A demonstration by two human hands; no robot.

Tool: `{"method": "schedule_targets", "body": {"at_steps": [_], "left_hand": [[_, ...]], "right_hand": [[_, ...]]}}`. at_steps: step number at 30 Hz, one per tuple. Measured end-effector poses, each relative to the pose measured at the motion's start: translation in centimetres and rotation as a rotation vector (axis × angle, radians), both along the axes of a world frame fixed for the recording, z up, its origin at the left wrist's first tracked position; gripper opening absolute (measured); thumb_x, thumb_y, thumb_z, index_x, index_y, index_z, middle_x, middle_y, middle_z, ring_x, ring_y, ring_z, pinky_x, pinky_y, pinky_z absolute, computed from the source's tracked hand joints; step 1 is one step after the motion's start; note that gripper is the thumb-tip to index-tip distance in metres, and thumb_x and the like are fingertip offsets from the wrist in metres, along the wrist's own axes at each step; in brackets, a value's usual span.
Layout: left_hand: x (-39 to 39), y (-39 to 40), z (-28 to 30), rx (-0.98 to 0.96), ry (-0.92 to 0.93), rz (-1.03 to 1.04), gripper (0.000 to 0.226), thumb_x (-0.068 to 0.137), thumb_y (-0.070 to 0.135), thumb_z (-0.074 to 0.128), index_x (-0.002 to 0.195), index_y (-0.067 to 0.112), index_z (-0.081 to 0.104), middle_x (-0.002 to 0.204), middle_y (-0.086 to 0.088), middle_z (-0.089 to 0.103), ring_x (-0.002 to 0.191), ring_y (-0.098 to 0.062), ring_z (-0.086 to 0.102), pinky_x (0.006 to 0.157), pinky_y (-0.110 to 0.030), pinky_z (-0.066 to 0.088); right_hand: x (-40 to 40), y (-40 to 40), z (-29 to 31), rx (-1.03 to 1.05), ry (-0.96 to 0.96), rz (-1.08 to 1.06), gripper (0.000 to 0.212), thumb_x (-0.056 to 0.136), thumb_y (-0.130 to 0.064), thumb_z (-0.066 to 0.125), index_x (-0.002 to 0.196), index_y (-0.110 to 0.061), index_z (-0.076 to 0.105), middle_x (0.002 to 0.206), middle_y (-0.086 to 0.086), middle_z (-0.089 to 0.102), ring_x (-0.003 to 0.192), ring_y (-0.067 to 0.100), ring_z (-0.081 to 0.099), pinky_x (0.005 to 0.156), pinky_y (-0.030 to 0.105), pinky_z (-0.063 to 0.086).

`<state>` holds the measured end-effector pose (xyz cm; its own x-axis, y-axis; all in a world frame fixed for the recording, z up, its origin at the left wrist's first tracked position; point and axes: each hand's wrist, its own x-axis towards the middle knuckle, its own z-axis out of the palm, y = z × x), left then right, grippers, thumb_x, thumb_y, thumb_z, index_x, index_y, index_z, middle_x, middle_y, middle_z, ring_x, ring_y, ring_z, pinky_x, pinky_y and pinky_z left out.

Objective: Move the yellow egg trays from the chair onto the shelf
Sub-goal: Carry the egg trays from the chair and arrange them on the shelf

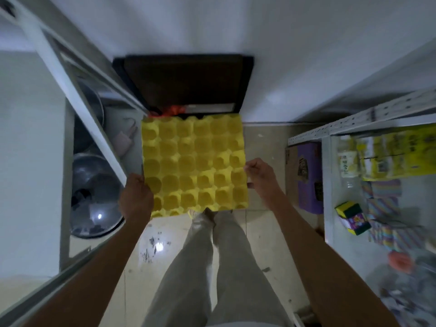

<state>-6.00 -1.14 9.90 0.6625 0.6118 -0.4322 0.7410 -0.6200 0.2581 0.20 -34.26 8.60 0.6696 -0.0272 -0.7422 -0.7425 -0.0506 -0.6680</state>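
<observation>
Open floor (259, 244) mid-aisle; metal shelf frame (77, 90) w/ pots (94, 197) left, shelf (330, 138) right (tight).

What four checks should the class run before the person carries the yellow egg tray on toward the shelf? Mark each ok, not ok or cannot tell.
1. Left hand grips the egg tray at its left edge: ok.
2. Right hand pinches the tray's right edge: ok.
3. Tray held roughly level, cups empty: ok.
4. Free spot on the shelf at the right: cannot tell, its contents are blurred.
5. Floor around the feet free of obstacles: ok, only marks show.
</observation>
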Motion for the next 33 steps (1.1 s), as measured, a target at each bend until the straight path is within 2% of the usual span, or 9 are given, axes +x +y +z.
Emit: {"method": "schedule_targets", "body": {"at_steps": [2,6,8,10,14,21,25,30,33], "left_hand": [[-0.3,-0.6,2.0,-0.004,0.008,-0.025,0.011,0.091,0.012,0.046,0.097,0.019,0.052,0.092,-0.016,0.065,0.081,-0.034,0.059,0.073,-0.044,0.050],[-1.4,-2.5,5.6,-0.035,-0.023,-0.111,0.017,0.093,0.016,0.050,0.109,0.016,0.057,0.097,-0.018,0.069,0.087,-0.041,0.066,0.070,-0.040,0.047],[-1.2,-4.1,7.1,-0.041,-0.063,-0.182,0.016,0.093,0.016,0.051,0.108,0.017,0.058,0.096,-0.018,0.069,0.083,-0.040,0.065,0.067,-0.038,0.044],[-0.7,-5.7,8.4,-0.048,-0.104,-0.262,0.012,0.093,0.017,0.051,0.104,0.019,0.058,0.093,-0.015,0.068,0.076,-0.034,0.060,0.066,-0.036,0.042],[0.9,-9.9,10.8,-0.144,-0.163,-0.481,0.012,0.095,0.019,0.055,0.106,0.020,0.057,0.084,-0.010,0.067,0.071,-0.029,0.059,0.067,-0.039,0.051],[-2.3,-16.9,15.1,-0.328,-0.278,-0.879,0.028,0.082,0.038,0.045,0.102,0.022,0.057,0.081,-0.003,0.063,0.074,-0.031,0.063,0.068,-0.037,0.046],[-6.3,-19.8,18.3,-0.371,-0.305,-1.093,0.005,0.092,0.017,0.062,0.095,0.019,0.059,0.078,-0.003,0.063,0.075,-0.035,0.065,0.066,-0.035,0.039],[-10.7,-22.7,22.7,-0.389,-0.313,-1.320,0.014,0.090,0.011,0.065,0.088,0.022,0.055,0.070,0.008,0.058,0.065,-0.023,0.057,0.060,-0.033,0.039],[-13.5,-23.5,24.8,-0.391,-0.299,-1.389,0.015,0.091,0.012,0.063,0.088,0.025,0.054,0.075,0.007,0.065,0.070,-0.024,0.061,0.063,-0.035,0.044]], "right_hand": [[-0.8,-0.7,2.6,-0.057,-0.064,0.007,0.010,0.102,-0.011,0.061,0.098,-0.002,0.059,0.105,0.033,0.064,0.086,0.032,0.064,0.075,0.069,0.054],[-3.8,-2.9,8.2,-0.113,-0.112,-0.118,0.013,0.100,-0.023,0.065,0.102,-0.011,0.069,0.096,0.013,0.075,0.093,0.038,0.073,0.075,0.061,0.059],[-5.9,-4.4,10.5,-0.134,-0.104,-0.201,0.014,0.098,-0.029,0.069,0.098,-0.015,0.072,0.091,0.008,0.077,0.093,0.037,0.073,0.076,0.059,0.061],[-8.7,-5.8,12.7,-0.170,-0.095,-0.280,0.020,0.096,-0.030,0.071,0.096,-0.010,0.073,0.088,0.012,0.076,0.091,0.040,0.072,0.074,0.057,0.060],[-15.8,-8.1,16.7,-0.253,-0.130,-0.525,0.026,0.098,-0.024,0.069,0.098,0.002,0.071,0.091,0.025,0.072,0.090,0.046,0.070,0.073,0.060,0.060],[-30.8,-6.5,24.0,-0.442,-0.145,-0.975,0.018,0.094,-0.019,0.071,0.080,-0.010,0.069,0.078,0.013,0.072,0.075,0.025,0.070,0.073,0.054,0.060],[-39.1,-4.6,26.7,-0.483,-0.138,-1.140,0.026,0.094,-0.010,0.069,0.069,-0.012,0.063,0.066,0.004,0.064,0.070,0.023,0.062,0.072,0.047,0.056],[-47.2,-2.6,29.1,-0.534,-0.140,-1.306,0.018,0.095,-0.011,0.068,0.078,-0.004,0.067,0.074,0.013,0.070,0.073,0.034,0.068,0.070,0.054,0.059],[-51.4,-1.3,29.7,-0.524,-0.147,-1.400,0.020,0.095,-0.017,0.069,0.075,-0.018,0.068,0.075,0.008,0.072,0.077,0.029,0.071,0.069,0.051,0.060]]}}
